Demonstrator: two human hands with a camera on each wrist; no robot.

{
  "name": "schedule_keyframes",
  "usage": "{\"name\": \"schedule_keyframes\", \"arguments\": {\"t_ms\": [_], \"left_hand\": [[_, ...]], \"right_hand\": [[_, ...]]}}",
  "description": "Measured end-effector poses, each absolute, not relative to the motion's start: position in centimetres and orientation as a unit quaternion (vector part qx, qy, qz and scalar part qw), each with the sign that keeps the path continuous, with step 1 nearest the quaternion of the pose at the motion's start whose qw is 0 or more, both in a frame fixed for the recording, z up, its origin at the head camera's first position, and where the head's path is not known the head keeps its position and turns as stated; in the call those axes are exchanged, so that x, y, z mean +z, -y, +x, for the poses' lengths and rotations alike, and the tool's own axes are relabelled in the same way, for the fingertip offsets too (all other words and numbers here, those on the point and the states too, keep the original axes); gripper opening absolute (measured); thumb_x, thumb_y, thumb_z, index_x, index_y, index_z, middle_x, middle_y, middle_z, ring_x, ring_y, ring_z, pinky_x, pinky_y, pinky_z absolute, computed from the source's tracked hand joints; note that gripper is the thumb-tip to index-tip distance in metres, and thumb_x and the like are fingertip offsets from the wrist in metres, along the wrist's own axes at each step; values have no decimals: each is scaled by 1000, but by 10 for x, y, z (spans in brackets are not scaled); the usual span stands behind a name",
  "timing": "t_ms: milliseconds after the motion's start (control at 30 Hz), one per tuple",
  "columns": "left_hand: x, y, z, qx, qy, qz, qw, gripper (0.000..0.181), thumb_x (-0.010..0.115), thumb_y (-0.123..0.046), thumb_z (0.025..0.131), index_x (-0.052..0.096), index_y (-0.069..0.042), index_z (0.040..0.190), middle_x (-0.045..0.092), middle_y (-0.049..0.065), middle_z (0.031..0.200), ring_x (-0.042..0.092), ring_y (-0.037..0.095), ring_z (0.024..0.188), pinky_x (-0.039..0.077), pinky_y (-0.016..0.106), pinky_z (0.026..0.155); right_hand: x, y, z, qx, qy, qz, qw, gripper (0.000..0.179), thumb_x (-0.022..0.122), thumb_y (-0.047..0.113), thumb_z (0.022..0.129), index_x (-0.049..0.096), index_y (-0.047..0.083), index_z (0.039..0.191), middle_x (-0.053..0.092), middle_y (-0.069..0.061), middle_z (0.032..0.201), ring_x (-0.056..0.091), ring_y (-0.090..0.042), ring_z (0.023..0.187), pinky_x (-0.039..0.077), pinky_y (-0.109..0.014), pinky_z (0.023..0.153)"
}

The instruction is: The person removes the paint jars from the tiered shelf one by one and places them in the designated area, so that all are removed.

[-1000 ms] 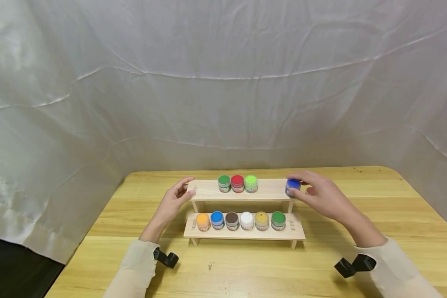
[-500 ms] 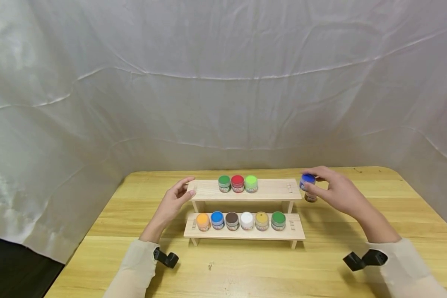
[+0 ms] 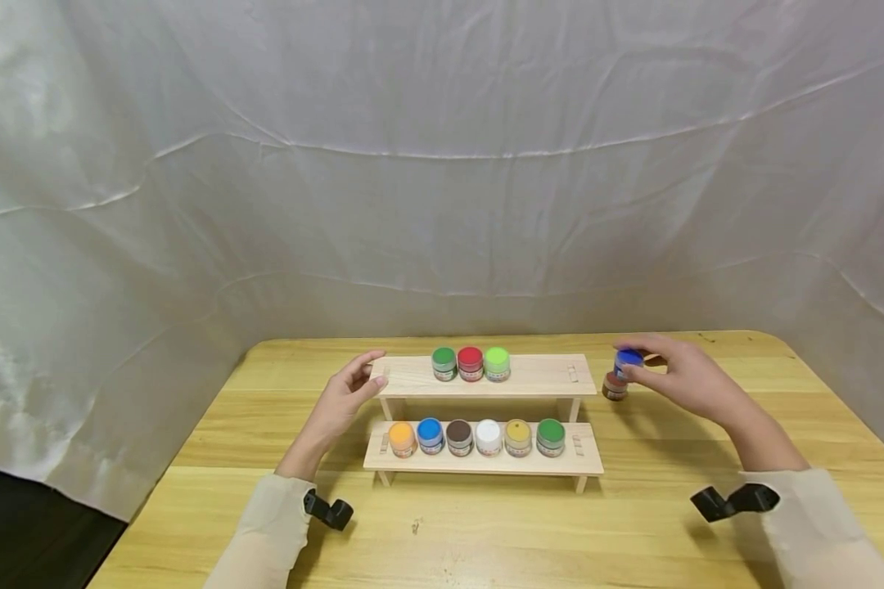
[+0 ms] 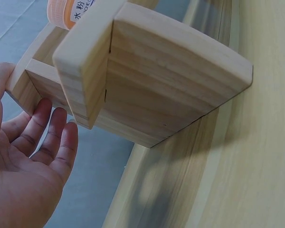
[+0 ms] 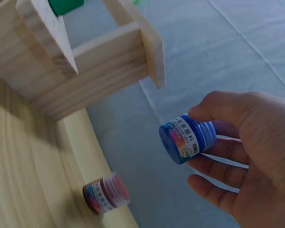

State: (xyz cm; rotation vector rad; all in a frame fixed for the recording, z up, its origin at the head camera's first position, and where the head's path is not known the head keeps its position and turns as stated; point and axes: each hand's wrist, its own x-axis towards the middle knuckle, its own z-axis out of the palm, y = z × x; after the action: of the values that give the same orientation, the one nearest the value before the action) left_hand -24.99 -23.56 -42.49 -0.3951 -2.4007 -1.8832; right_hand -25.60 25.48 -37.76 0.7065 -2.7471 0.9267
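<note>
My right hand [image 3: 681, 375] pinches a dark blue paint jar [image 5: 180, 137] between thumb and fingers, off the right end of the two-tier wooden rack [image 3: 538, 375]. In the right wrist view the jar is tilted and clear of the table. A reddish-brown paint jar [image 5: 104, 194] stands on the table just below it. My left hand [image 3: 342, 397] holds the left end of the rack's upper shelf, thumb in front and fingers behind. Green [image 3: 444, 363], red [image 3: 470, 363] and light green [image 3: 497, 363] jars stand together on that shelf.
Along the lower shelf [image 3: 479, 465] runs a row of paint jars, from an orange jar [image 3: 402, 438] at left to a green jar [image 3: 550, 437] at right. The wooden table [image 3: 486, 523] ends at a pale hanging cloth [image 3: 442, 204] behind the rack.
My right hand has carried the blue jar rightward from the upper shelf's right end to above the table, near the reddish-brown jar. The left hand has stayed on the rack.
</note>
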Motion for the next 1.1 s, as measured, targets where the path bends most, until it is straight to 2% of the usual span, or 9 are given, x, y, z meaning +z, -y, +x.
{"name": "schedule_keyframes", "arguments": {"t_ms": [400, 633, 967, 1100], "left_hand": [[-424, 235, -249, -607, 784, -129, 30, 46, 61, -14, 98, 48, -5, 141, 50, 9, 102, 50, 17, 88, 45, 25, 80], [-425, 235, -249, -605, 786, -126, 34, 46, 62, -14, 97, 49, -7, 141, 53, 9, 102, 51, 17, 88, 45, 25, 79], [-424, 235, -248, -601, 789, -125, 34, 47, 62, -16, 98, 48, -7, 142, 54, 9, 104, 51, 18, 89, 46, 27, 79], [-424, 236, -248, -600, 790, -125, 34, 48, 62, -16, 98, 47, -6, 143, 54, 9, 103, 50, 18, 88, 46, 32, 80]], "right_hand": [[-394, -275, -268, 316, 919, 226, 59, 40, 67, 19, 95, 60, -4, 127, 63, -20, 117, 60, -34, 102, 51, -50, 83], [-401, -281, -273, 327, 918, 217, 57, 41, 67, 15, 94, 58, -8, 127, 63, -22, 113, 60, -35, 100, 52, -47, 82], [-413, -291, -277, 333, 919, 205, 36, 40, 66, 15, 95, 57, -8, 127, 64, -22, 110, 61, -39, 100, 53, -46, 82], [-417, -293, -279, 332, 921, 199, 29, 40, 67, 13, 94, 58, -8, 127, 63, -25, 112, 62, -42, 100, 53, -48, 82]]}}
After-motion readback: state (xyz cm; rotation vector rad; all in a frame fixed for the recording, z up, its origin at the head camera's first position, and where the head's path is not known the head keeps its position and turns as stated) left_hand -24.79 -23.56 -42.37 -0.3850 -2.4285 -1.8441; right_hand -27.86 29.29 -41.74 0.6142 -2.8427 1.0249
